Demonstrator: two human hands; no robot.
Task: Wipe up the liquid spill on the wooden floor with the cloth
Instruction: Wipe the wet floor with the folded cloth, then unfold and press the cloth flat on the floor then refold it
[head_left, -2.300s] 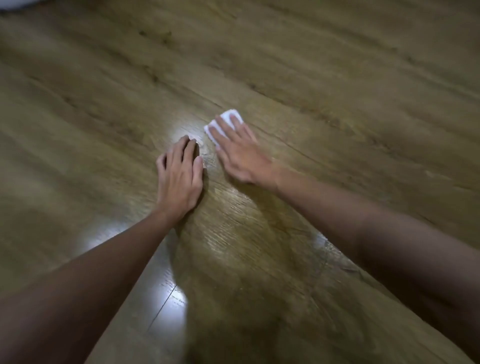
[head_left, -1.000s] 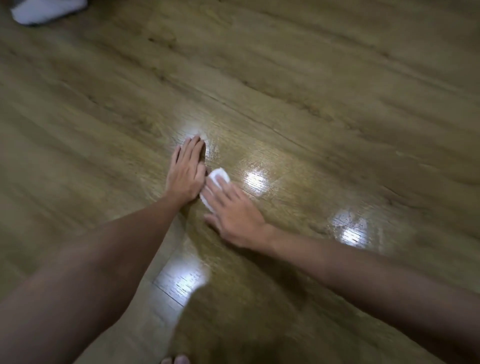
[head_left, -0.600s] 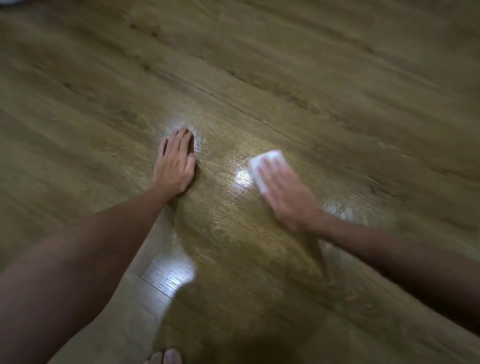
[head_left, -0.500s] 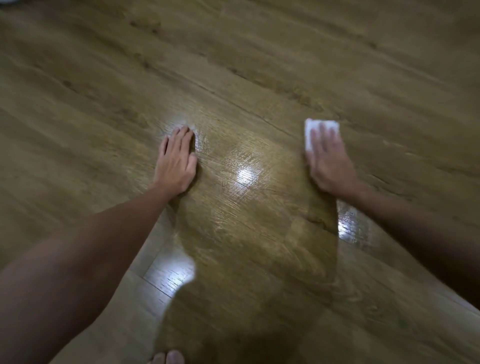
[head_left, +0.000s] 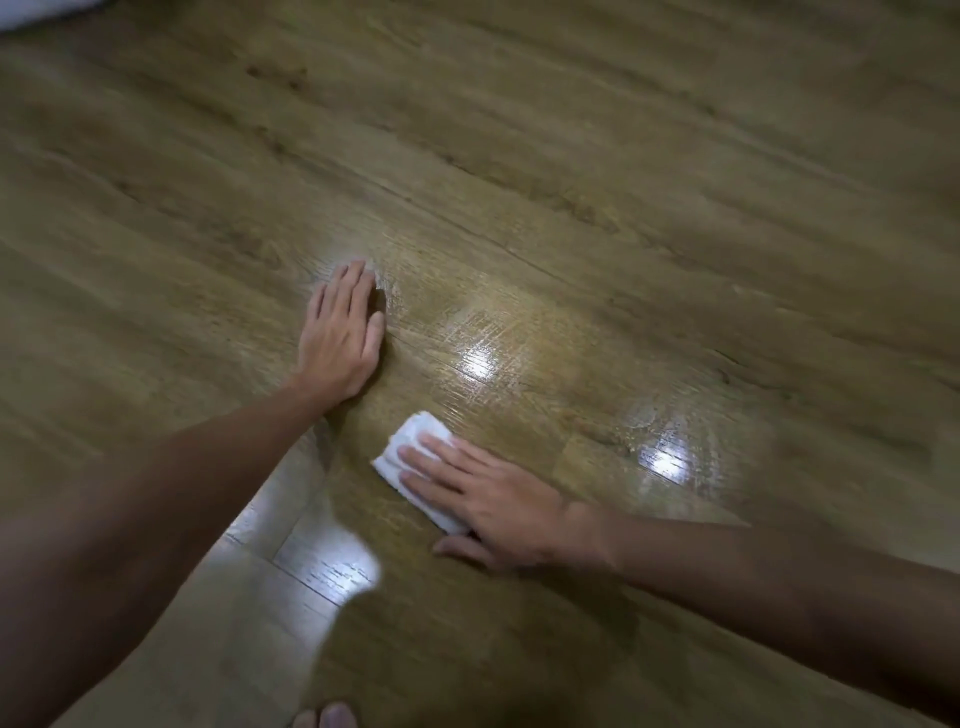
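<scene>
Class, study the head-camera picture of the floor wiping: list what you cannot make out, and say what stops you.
1. Most of the white cloth: covered by the right hand pressing on it.
2. White object, top left corner: cut off by the frame edge, unidentifiable.
3. Toes: cropped by the bottom edge.
4. Extent of liquid on the wooden floor: glare patches and blur hide it.
5. Floor beneath the flat left hand.

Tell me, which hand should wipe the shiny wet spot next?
The right hand, probably. It already presses the white cloth flat on the floor, beside the wet sheen. The left hand lies flat on the boards, holding nothing.
</scene>
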